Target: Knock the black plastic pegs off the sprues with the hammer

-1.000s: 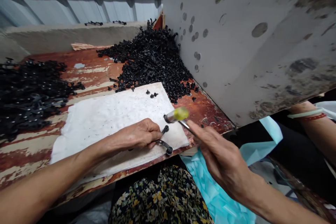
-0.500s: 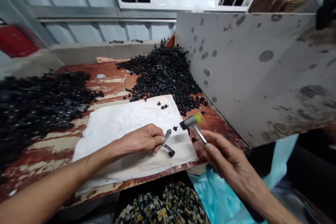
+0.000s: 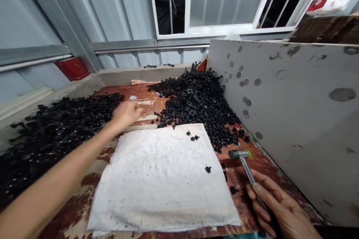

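Note:
My right hand (image 3: 280,203) is wrapped round the handle of a small hammer (image 3: 248,171). The hammer has a grey head with a yellow face on one end, and sits over the table just right of the white cloth (image 3: 157,179). Out past the cloth's far left corner, my left hand (image 3: 126,113) is beside the left pile of black parts (image 3: 84,110). Its fingers are blurred, so I cannot see whether anything is in them. Several small black pieces lie on the cloth, one of them a knobbed piece (image 3: 208,169) near its right edge.
A second heap of small black parts (image 3: 196,101) stands at the back against a grey spotted board (image 3: 294,108) on the right. The worn red-brown table (image 3: 120,89) meets a low concrete ledge (image 3: 117,77). A red box (image 3: 73,68) sits in the left back corner.
My left hand has gone from the cloth to the far left; the black strap-like part it held no longer shows. The hammer stays in my right hand. The view has shifted.

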Action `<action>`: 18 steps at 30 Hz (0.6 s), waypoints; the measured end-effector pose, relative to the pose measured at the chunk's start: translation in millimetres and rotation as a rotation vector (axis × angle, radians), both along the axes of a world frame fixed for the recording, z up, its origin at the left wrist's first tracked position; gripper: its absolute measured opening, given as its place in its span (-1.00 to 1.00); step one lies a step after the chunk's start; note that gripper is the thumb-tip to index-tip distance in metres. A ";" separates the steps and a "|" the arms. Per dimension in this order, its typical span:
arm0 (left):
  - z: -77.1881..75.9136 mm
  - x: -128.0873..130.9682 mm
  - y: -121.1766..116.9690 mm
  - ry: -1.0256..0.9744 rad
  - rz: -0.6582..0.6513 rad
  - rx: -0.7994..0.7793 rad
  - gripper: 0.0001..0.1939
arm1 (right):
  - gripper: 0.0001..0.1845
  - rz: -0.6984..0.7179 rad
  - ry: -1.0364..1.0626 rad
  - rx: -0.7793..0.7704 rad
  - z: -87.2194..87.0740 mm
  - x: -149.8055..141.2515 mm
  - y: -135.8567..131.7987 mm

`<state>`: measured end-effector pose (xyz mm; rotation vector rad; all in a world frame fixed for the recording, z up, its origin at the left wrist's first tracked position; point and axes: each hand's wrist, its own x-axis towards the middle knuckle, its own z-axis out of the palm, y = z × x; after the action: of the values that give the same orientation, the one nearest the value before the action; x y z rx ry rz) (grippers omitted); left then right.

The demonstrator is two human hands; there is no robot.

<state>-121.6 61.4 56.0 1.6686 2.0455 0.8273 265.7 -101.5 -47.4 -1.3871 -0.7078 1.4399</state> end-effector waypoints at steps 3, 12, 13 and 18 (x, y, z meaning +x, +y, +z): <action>-39.5 47.3 27.2 0.056 -0.067 -0.029 -0.77 | -0.35 -0.001 -0.036 -0.036 0.4 2.1 -0.5; -53.6 82.9 55.8 -0.116 -0.064 -0.057 -0.78 | -0.35 -0.022 -0.024 -0.023 6.0 -2.6 -1.8; -47.7 83.8 51.6 -0.163 -0.084 -0.063 -0.79 | -0.38 -0.031 -0.019 0.001 8.3 -4.9 -2.6; -29.9 99.8 11.9 -0.447 -0.223 -0.192 -0.88 | -0.45 -0.051 0.010 0.073 9.2 -8.1 -3.5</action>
<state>-21.8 73.3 26.0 1.4203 1.5521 0.8112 257.6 -105.0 -38.2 -1.3317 -0.7071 1.3670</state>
